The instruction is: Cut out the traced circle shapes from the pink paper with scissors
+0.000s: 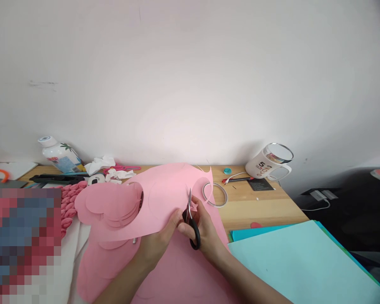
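Note:
My left hand (pixel 160 242) pinches the lower edge of a pink paper sheet (pixel 167 194) and holds it raised. A faint curved outline shows on that sheet, and a rounded piece is cut out of its left side. My right hand (pixel 204 226) grips black-handled scissors (pixel 194 232), whose blades point upward at the sheet's right edge. A narrow curled strip of the paper hangs beside the blades. Beneath lie more pink sheets and rounded pink cutouts (pixel 110 200), partly hidden by the raised sheet and my left arm.
At the back left stand a white bottle (pixel 61 154), crumpled tissue (pixel 101 164) and pink scissors (pixel 126 168). On the right are a tape roll (pixel 221 195), a white mug (pixel 266 162), a black card (pixel 260 184) and a stack of blue paper (pixel 297 257). A wall closes off the back.

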{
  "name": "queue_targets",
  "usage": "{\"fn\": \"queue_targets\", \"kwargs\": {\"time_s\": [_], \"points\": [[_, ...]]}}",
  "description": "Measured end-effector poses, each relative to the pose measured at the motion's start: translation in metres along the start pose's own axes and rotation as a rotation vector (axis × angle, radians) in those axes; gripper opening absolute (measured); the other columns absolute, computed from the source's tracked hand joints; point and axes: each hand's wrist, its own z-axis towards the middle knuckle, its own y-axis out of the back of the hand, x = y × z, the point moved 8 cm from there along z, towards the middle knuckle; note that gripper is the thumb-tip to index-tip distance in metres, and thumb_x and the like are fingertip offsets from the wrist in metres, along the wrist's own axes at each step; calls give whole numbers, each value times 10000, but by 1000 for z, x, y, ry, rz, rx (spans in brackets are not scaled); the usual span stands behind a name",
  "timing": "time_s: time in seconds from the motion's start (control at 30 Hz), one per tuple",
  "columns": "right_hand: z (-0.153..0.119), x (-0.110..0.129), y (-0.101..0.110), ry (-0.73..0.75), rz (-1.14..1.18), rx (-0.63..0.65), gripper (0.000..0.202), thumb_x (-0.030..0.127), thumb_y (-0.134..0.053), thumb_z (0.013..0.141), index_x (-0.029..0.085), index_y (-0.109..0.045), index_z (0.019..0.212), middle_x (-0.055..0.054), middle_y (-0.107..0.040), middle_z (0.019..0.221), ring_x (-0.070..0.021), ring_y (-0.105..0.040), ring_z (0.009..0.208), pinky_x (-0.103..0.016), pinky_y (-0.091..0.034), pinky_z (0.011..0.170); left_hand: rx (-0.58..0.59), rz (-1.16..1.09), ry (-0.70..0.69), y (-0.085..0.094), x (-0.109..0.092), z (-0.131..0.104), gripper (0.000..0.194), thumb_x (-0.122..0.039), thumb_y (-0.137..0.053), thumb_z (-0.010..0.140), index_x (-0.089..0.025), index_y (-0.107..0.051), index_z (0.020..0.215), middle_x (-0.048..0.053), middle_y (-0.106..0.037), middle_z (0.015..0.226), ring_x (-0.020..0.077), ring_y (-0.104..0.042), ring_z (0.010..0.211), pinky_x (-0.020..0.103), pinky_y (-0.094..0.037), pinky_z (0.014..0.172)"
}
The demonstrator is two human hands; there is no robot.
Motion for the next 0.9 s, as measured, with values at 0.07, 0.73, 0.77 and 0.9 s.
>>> {"fn": "queue_targets", "kwargs": {"time_s": [0.07,0.73,0.77,0.9], "points": [[0,0,0,-1,-2,0,687,311,-792,639,228,-355,1163,53,-492,631,-121,-409,593,-213,-308,506,-5,11,-13,0,-1,0,285,-376,-637,716,-168,-688,904,80,-699,986,250,-622,991,371,-472,931],[0,-2,0,-44,-43,-16,689,365,-788,616,215,-351,1127,69,-485,581,-103,-368,503,-224,-262,470,124,-77,-22,-11,-11,2,217,-310,-575,735,-218,-603,541,-7,-649,559,179,-629,632,302,-527,710],[0,-2,-1,-45,-49,-16,686,373,-786,614,214,-353,1122,71,-487,570,-102,-366,491,-224,-264,464,122,-87,-27,-12,-13,1,226,-303,-575,733,-220,-591,524,-11,-637,538,175,-622,615,298,-525,702],[1,1,-1,-52,-72,-22,677,382,-778,613,201,-358,1111,77,-489,543,-106,-391,472,-228,-306,458,78,-147,-49,-11,-18,0,221,-276,-584,733,-221,-587,519,-25,-614,506,154,-602,556,272,-519,641]]}}
